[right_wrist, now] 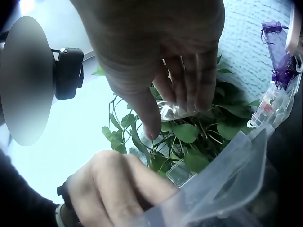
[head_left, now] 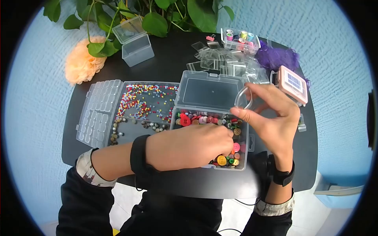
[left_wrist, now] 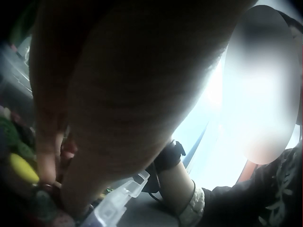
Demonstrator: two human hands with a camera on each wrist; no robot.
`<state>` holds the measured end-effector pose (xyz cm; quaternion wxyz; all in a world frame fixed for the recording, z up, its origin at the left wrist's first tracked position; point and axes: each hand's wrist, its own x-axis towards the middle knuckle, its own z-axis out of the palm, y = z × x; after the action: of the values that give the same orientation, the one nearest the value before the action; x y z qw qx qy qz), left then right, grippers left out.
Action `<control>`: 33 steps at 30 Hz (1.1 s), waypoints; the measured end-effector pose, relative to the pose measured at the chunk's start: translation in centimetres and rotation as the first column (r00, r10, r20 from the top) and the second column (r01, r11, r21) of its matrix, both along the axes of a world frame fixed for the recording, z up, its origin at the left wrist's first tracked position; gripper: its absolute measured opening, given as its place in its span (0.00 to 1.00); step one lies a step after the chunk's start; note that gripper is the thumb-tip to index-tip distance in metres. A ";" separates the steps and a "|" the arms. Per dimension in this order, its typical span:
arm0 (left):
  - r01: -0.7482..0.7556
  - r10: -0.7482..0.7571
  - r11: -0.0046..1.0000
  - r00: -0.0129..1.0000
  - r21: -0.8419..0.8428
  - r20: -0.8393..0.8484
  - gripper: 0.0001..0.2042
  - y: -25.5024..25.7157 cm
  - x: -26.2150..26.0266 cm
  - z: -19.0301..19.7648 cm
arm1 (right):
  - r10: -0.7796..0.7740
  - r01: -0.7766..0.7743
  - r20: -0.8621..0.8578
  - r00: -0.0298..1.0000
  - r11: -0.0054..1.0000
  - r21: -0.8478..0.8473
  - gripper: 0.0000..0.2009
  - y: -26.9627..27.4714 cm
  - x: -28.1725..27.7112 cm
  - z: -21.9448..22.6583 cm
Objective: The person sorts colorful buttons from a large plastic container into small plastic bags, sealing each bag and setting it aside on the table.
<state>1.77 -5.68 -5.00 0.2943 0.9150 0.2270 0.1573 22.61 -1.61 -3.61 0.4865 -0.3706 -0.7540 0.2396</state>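
My left hand [head_left: 193,145] reaches down into a clear plastic box [head_left: 245,157] filled with mixed buttons [head_left: 221,160]. Its fingers bend in among the buttons; in the left wrist view the fingertips meet the pile beside a yellow button [left_wrist: 23,168]. I cannot tell whether they pinch a button. Raised over the box's right side, my right hand [head_left: 275,114] holds a small clear plastic container [head_left: 249,103] between thumb and fingers. In the right wrist view this container [right_wrist: 173,111] shows behind the fingers. The box's hinged lid [head_left: 210,89] stands open at the back.
To the left lies an open divided case [head_left: 98,98] with colored beads [head_left: 138,100]. Behind are small clear containers [head_left: 224,61], a box of thread spools [head_left: 241,39], purple mesh bags [head_left: 277,57] and an open clear box [head_left: 138,51]. A pink-lidded case [head_left: 292,84] stands right.
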 end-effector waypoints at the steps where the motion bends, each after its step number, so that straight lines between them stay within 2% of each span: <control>1: -0.014 0.012 0.996 1.000 0.091 0.024 0.16 0.0 -0.3 0.1 | 0.019 -0.019 0.002 1.000 1.000 0.010 0.22 0.1 0.1 -0.2; 5: -0.067 0.066 0.996 0.998 0.063 0.016 0.10 0.9 -0.4 -0.6 | 0.034 -0.034 -0.006 0.999 0.999 -0.002 0.23 0.3 -0.2 -1.0; 7: -0.144 0.145 0.989 0.989 -0.038 0.032 0.05 1.6 -1.0 -0.9 | 0.052 -0.052 -0.004 0.999 0.998 -0.023 0.23 0.2 -0.3 -1.1; 8: -0.136 0.137 0.990 0.990 -0.032 0.022 0.05 1.7 -1.0 1.1 | 0.072 -0.072 0.004 0.997 0.996 -0.046 0.24 0.2 -0.3 -1.2; 10: -0.382 0.366 0.890 0.924 -0.248 -0.110 0.05 1.4 -1.1 5.3 | 0.080 -0.080 0.000 0.997 0.996 -0.032 0.23 0.1 -0.3 -1.4; 11: -0.442 0.456 0.843 0.889 -0.305 -0.028 0.06 1.3 -1.6 5.1 | 0.097 -0.097 0.012 0.995 0.995 -0.029 0.23 0.0 -0.4 -1.5; 12: -0.441 0.454 0.846 0.891 -0.301 -0.030 0.06 1.4 -1.6 5.5 | 0.116 -0.115 0.026 0.993 0.993 -0.028 0.23 0.0 -0.5 -1.6; 14: -0.572 0.729 0.590 0.680 -0.570 0.072 0.06 1.3 -1.4 6.5 | 0.118 -0.117 0.029 0.993 0.993 -0.019 0.23 -0.2 -0.8 -1.6; 16: -0.562 0.744 0.574 0.661 -0.596 0.094 0.06 1.5 -0.7 7.2 | 0.123 -0.121 0.029 0.992 0.991 -0.062 0.22 -0.4 -0.9 -1.4; 19: -0.588 0.725 0.613 0.684 -0.528 0.078 0.07 1.6 0.1 7.5 | 0.125 -0.123 0.075 0.989 0.992 -0.034 0.21 -0.4 -1.1 -1.5; 25: -0.642 0.705 0.609 0.707 -0.465 -0.052 0.08 2.1 0.8 6.9 | 0.094 -0.099 0.142 0.985 0.995 0.032 0.19 -0.3 -1.1 -1.9; 27: -0.620 0.709 0.646 0.703 -0.444 0.050 0.09 2.1 0.7 6.4 | 0.095 -0.100 0.120 0.988 0.994 0.035 0.19 -0.4 -1.3 -2.2; 28: -0.618 0.707 0.646 0.706 -0.448 0.044 0.09 2.1 0.7 6.4 | 0.102 -0.107 0.100 0.990 0.993 0.048 0.19 -0.5 -1.4 -2.3; 30: -0.621 0.747 0.563 0.665 -0.545 0.013 0.08 2.1 0.7 6.6 | 0.102 -0.107 0.109 0.989 0.993 0.039 0.18 -0.5 -1.5 -2.5; 33: -0.648 0.755 0.543 0.655 -0.534 -0.028 0.08 1.8 0.6 7.0 | 0.099 -0.103 0.111 0.989 0.994 0.031 0.18 -0.4 -1.5 -2.8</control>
<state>2.39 -3.85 2.04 0.4535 0.6143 0.5763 0.2913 21.07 -2.03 -6.38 0.4385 -0.3354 -0.8016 0.2297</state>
